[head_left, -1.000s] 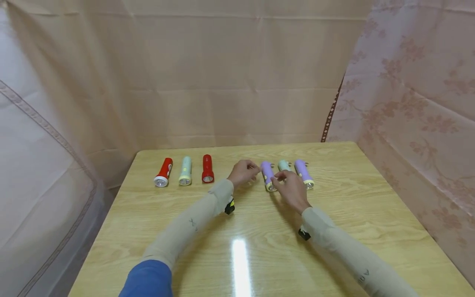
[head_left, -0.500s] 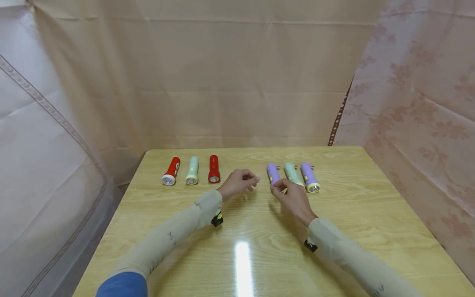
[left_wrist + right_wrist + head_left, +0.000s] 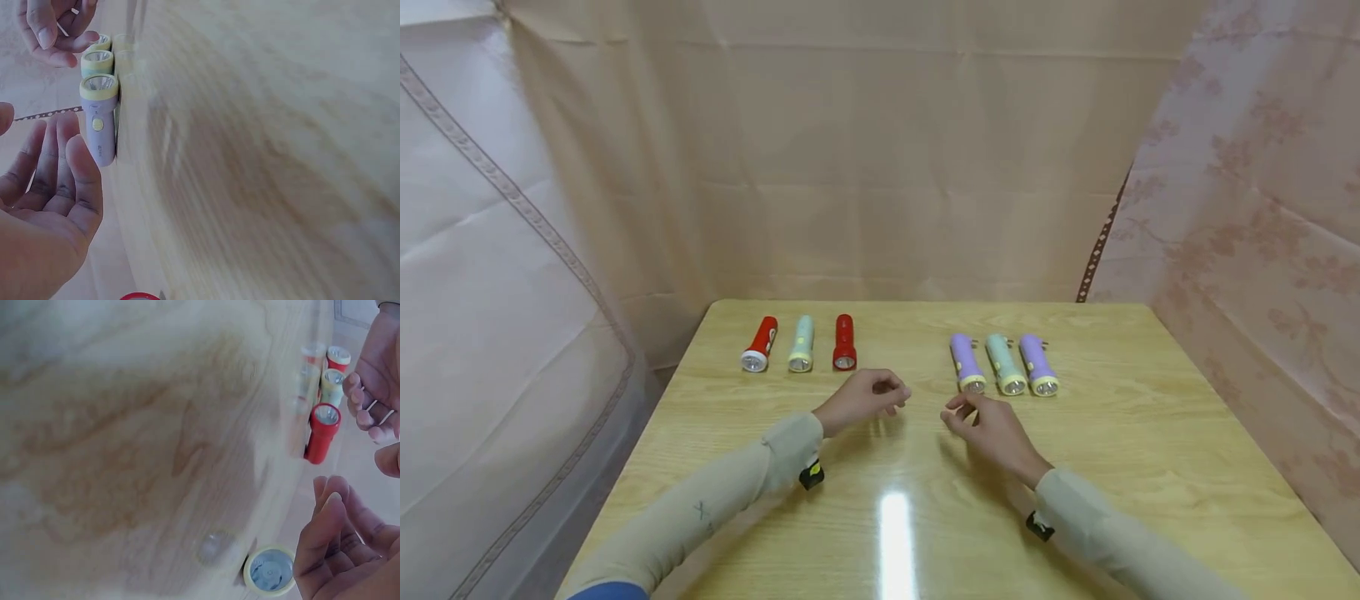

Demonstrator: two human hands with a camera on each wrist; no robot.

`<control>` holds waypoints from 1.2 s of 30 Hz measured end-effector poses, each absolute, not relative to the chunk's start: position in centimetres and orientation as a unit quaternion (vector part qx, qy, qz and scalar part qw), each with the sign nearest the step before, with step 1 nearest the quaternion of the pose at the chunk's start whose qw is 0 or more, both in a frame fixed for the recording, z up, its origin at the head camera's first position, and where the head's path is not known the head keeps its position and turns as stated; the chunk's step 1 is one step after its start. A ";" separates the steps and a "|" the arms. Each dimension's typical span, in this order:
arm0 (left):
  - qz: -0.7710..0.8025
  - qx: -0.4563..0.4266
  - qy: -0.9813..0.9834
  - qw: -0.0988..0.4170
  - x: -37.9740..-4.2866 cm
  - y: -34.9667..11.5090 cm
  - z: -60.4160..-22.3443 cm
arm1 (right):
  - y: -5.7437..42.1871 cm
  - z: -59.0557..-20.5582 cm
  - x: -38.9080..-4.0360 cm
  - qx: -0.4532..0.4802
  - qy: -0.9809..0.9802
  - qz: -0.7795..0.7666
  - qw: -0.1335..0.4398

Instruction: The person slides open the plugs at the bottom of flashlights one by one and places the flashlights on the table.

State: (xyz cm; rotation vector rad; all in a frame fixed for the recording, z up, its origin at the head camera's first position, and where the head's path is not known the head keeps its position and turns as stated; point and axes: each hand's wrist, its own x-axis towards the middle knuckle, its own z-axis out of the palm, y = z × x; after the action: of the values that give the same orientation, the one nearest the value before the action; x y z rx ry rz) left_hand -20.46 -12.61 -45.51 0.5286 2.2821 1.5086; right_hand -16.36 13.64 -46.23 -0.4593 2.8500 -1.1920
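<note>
Two rows of flashlights lie on the table, lenses toward me. On the left are a red flashlight with a white head [image 3: 760, 343], a mint-green one with a yellow rim [image 3: 802, 343] and an all-red flashlight [image 3: 844, 342]. The right row has a purple flashlight [image 3: 967, 363], a mint-green flashlight [image 3: 1004, 364] and another purple flashlight [image 3: 1038, 364], all yellow-rimmed. My left hand [image 3: 865, 398], fingers loosely bent, holds nothing and is nearest the all-red flashlight. My right hand [image 3: 996, 429], also holding nothing, is just in front of the right row, fingertips close below the first purple flashlight's lens.
The wooden table [image 3: 1150, 467] has a bright light reflection [image 3: 895, 542] near its front. A beige curtain [image 3: 910, 167] hangs behind its back edge. Pale curtains hang at the sides, the right curtain [image 3: 1262, 208] with a floral print.
Both hands have drawn back toward me, away from the right row, which now shows uncovered. The left hand has also moved left. The head view has shifted slightly; the flashlights keep their arrangement.
</note>
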 end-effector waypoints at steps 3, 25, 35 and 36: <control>0.537 0.194 0.801 0.179 -19.9 -12.8 -45.8 | 13.6 -46.5 -16.0 -0.150 0.912 -0.383 0.014; 0.547 0.173 0.801 0.173 -18.5 -14.8 -46.4 | 11.8 -47.9 -15.1 -0.162 0.895 -0.413 0.046; 0.546 0.155 0.806 0.167 -18.5 -15.5 -46.3 | 11.5 -47.8 -15.3 -0.177 0.889 -0.419 0.055; 0.547 0.154 0.806 0.165 -18.5 -15.6 -46.2 | 11.4 -47.8 -15.3 -0.179 0.888 -0.421 0.055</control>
State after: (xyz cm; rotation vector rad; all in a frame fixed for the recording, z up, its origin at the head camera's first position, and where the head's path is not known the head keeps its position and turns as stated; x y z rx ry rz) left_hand -18.55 -15.62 -46.24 0.4379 2.2974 1.5585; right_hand -15.28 11.43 -47.83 -0.5435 2.6949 -1.2773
